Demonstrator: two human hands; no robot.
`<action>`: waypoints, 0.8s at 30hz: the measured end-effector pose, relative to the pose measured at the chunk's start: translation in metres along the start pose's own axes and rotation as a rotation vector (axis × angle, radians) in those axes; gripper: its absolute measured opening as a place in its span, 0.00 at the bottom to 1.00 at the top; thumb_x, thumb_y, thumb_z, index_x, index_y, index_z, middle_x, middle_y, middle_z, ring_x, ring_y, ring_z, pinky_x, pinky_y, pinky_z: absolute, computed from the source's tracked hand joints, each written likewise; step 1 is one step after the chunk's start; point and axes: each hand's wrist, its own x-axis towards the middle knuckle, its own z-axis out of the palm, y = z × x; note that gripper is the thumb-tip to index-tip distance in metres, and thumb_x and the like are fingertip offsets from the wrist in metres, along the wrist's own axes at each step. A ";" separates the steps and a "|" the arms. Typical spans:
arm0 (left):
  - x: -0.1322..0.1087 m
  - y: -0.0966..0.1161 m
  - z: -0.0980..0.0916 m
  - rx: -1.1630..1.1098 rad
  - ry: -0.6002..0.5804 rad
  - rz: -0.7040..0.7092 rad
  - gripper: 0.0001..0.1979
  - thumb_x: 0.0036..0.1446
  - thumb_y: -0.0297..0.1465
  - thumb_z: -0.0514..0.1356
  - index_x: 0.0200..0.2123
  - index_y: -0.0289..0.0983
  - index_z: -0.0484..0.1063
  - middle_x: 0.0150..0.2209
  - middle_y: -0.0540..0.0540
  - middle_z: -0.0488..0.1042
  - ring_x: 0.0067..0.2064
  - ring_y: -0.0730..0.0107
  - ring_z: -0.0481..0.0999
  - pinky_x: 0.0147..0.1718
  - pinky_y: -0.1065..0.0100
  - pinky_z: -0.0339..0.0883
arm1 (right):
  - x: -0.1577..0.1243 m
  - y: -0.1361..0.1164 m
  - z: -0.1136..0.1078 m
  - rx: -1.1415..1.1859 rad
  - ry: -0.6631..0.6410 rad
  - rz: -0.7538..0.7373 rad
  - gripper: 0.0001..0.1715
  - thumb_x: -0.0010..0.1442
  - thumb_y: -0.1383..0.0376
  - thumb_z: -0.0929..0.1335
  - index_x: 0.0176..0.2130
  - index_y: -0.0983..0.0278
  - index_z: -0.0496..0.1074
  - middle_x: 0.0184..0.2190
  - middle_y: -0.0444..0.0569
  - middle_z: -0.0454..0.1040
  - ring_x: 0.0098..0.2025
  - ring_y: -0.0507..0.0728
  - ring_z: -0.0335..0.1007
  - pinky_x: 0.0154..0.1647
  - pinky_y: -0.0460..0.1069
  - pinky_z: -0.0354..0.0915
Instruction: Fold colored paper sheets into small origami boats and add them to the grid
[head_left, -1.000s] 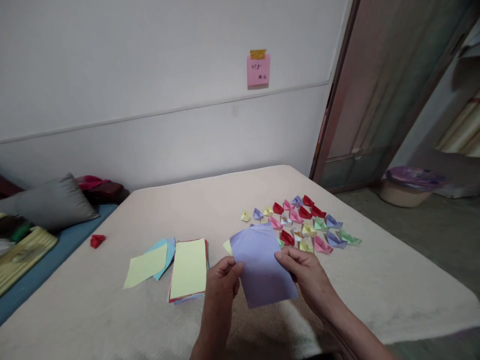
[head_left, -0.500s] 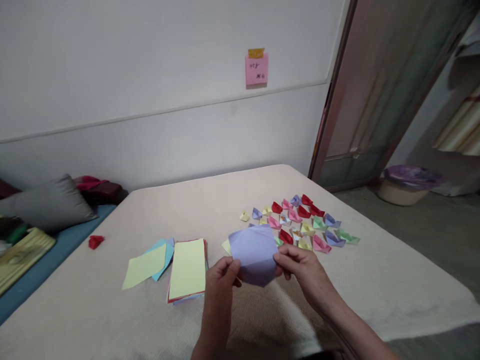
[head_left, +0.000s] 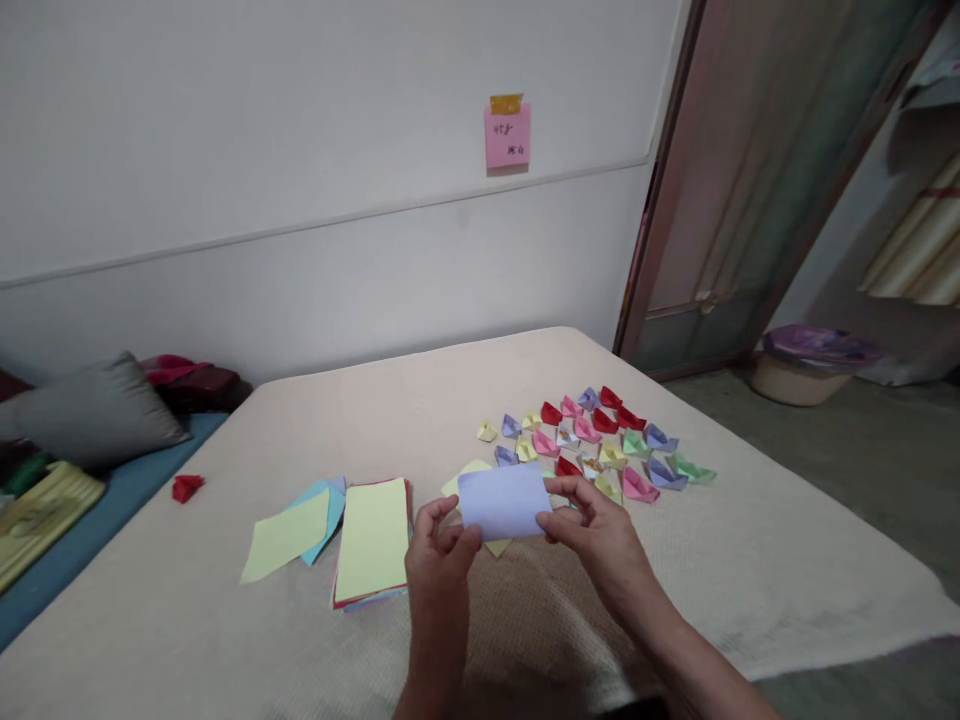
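Lavender rectangular paper, seemingly folded double, is held above a cream textured cloth, pinched at opposite ends by the person's left hand and right hand, its edges probably best matched flush before creasing.

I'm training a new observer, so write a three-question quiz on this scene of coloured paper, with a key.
1. True or false: the left hand and the right hand both hold the purple paper.
2. What colour tops the paper stack? (a) red (b) purple (c) pale yellow
3. Fill in: the pink note is taped to the ____.

Key: 1. true; 2. c; 3. wall
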 end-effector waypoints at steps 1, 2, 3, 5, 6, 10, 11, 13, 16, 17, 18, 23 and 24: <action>-0.001 0.001 0.001 -0.004 0.008 0.005 0.18 0.45 0.28 0.64 0.42 0.37 0.67 0.46 0.44 0.72 0.34 0.71 0.74 0.34 0.69 0.67 | 0.000 0.000 0.000 0.039 -0.014 0.007 0.22 0.41 0.65 0.73 0.39 0.61 0.68 0.30 0.44 0.73 0.23 0.52 0.65 0.25 0.47 0.60; -0.001 0.002 0.001 -0.005 0.020 0.014 0.19 0.44 0.28 0.64 0.42 0.37 0.67 0.45 0.43 0.71 0.35 0.70 0.74 0.34 0.69 0.68 | 0.000 0.000 0.001 0.083 -0.026 0.013 0.26 0.41 0.65 0.72 0.42 0.61 0.67 0.36 0.47 0.74 0.25 0.52 0.66 0.24 0.47 0.61; -0.001 0.002 0.002 -0.010 0.030 0.026 0.20 0.44 0.27 0.64 0.43 0.37 0.67 0.45 0.43 0.71 0.36 0.70 0.74 0.35 0.68 0.68 | 0.000 0.000 0.002 0.129 -0.033 0.020 0.29 0.41 0.65 0.72 0.45 0.61 0.65 0.41 0.50 0.73 0.27 0.53 0.67 0.24 0.46 0.61; 0.000 0.001 0.002 -0.027 0.026 0.048 0.21 0.43 0.27 0.65 0.43 0.36 0.67 0.44 0.42 0.72 0.38 0.67 0.75 0.38 0.68 0.68 | -0.001 -0.002 0.003 0.203 -0.044 0.052 0.35 0.41 0.66 0.72 0.50 0.61 0.62 0.45 0.53 0.71 0.29 0.53 0.68 0.24 0.46 0.61; 0.001 0.000 0.002 -0.039 0.012 0.054 0.21 0.43 0.26 0.65 0.43 0.36 0.67 0.42 0.42 0.73 0.39 0.67 0.75 0.38 0.68 0.68 | -0.002 -0.003 0.004 0.230 -0.046 0.072 0.37 0.41 0.67 0.72 0.51 0.61 0.61 0.46 0.53 0.71 0.30 0.53 0.68 0.24 0.45 0.61; 0.005 -0.005 0.000 -0.084 -0.015 0.035 0.24 0.42 0.25 0.66 0.45 0.35 0.66 0.39 0.43 0.75 0.39 0.67 0.76 0.38 0.69 0.68 | -0.004 -0.004 0.007 0.281 -0.058 0.128 0.34 0.39 0.70 0.72 0.49 0.64 0.65 0.34 0.48 0.73 0.25 0.51 0.66 0.23 0.45 0.59; 0.006 -0.006 0.000 -0.103 -0.008 0.026 0.25 0.41 0.24 0.66 0.45 0.35 0.66 0.38 0.44 0.75 0.38 0.68 0.75 0.37 0.70 0.68 | -0.004 -0.004 0.007 0.270 -0.066 0.135 0.31 0.40 0.71 0.71 0.46 0.65 0.67 0.29 0.46 0.73 0.24 0.51 0.64 0.22 0.45 0.58; 0.005 -0.007 0.002 -0.182 0.010 -0.004 0.27 0.41 0.25 0.67 0.46 0.36 0.66 0.39 0.44 0.75 0.38 0.68 0.75 0.37 0.70 0.68 | -0.006 -0.002 0.008 0.231 -0.070 0.124 0.23 0.42 0.71 0.71 0.42 0.66 0.69 0.22 0.42 0.70 0.22 0.50 0.61 0.22 0.45 0.56; -0.001 -0.006 0.009 -0.335 -0.048 -0.095 0.20 0.45 0.28 0.66 0.43 0.36 0.70 0.38 0.45 0.75 0.38 0.69 0.74 0.36 0.69 0.68 | -0.008 0.002 0.011 0.179 -0.023 0.054 0.18 0.45 0.70 0.71 0.39 0.66 0.69 0.21 0.41 0.70 0.23 0.50 0.61 0.25 0.45 0.57; -0.004 -0.005 0.011 -0.362 -0.087 -0.136 0.15 0.46 0.29 0.66 0.40 0.35 0.72 0.37 0.45 0.75 0.36 0.70 0.74 0.36 0.69 0.68 | -0.008 0.004 0.013 0.168 -0.016 0.034 0.17 0.45 0.69 0.71 0.39 0.65 0.69 0.21 0.41 0.70 0.24 0.51 0.61 0.25 0.45 0.58; -0.007 -0.005 0.014 -0.371 -0.117 -0.174 0.11 0.48 0.30 0.65 0.37 0.35 0.73 0.35 0.46 0.75 0.35 0.71 0.74 0.35 0.70 0.67 | -0.008 0.005 0.015 0.156 -0.023 0.023 0.17 0.46 0.68 0.71 0.39 0.65 0.69 0.21 0.41 0.71 0.24 0.51 0.62 0.26 0.46 0.58; -0.008 -0.009 0.013 -0.377 0.038 -0.227 0.06 0.46 0.30 0.66 0.26 0.34 0.73 0.26 0.50 0.73 0.28 0.75 0.71 0.27 0.74 0.65 | -0.016 -0.002 0.022 0.051 0.092 -0.042 0.18 0.46 0.64 0.72 0.40 0.63 0.69 0.31 0.46 0.73 0.31 0.55 0.68 0.33 0.48 0.63; -0.006 -0.010 0.011 -0.370 0.082 -0.235 0.08 0.44 0.30 0.67 0.24 0.33 0.71 0.23 0.51 0.71 0.25 0.77 0.69 0.24 0.75 0.63 | -0.023 -0.008 0.022 0.006 0.117 -0.077 0.18 0.48 0.63 0.72 0.40 0.62 0.70 0.33 0.47 0.73 0.32 0.54 0.68 0.34 0.48 0.64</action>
